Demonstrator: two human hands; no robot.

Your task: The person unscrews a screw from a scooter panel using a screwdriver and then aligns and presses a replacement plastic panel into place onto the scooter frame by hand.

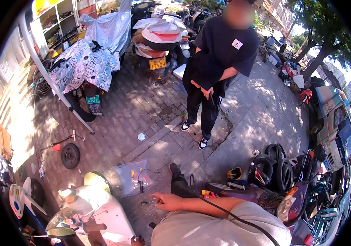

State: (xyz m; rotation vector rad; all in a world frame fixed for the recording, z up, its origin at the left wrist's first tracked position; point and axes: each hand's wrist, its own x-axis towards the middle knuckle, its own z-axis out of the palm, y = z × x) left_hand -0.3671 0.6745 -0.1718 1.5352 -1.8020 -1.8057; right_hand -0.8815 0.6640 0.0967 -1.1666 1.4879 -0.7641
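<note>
My right hand [168,201] reaches left across my body, low over the paving. Its fingers are bent and appear closed around a slim metal tool [146,202], whose exact kind is too small to tell. Just beyond it lies a clear plastic sheet [122,190] bearing small parts, a yellow-handled piece and a short black tool [141,187] with a thin cord. At the bottom edge, beside the cream scooter [110,217], a small dark part of my left hand [137,241] shows; its grip is hidden. A black cable [241,221] crosses over my right forearm.
A person [220,61] in dark clothes stands ahead, hands together. A loose wheel [70,156] lies left on the bricks. Black tyres [284,172] and a purple scooter [292,205] crowd the right. Covered scooters [87,65] and another scooter [157,45] stand behind.
</note>
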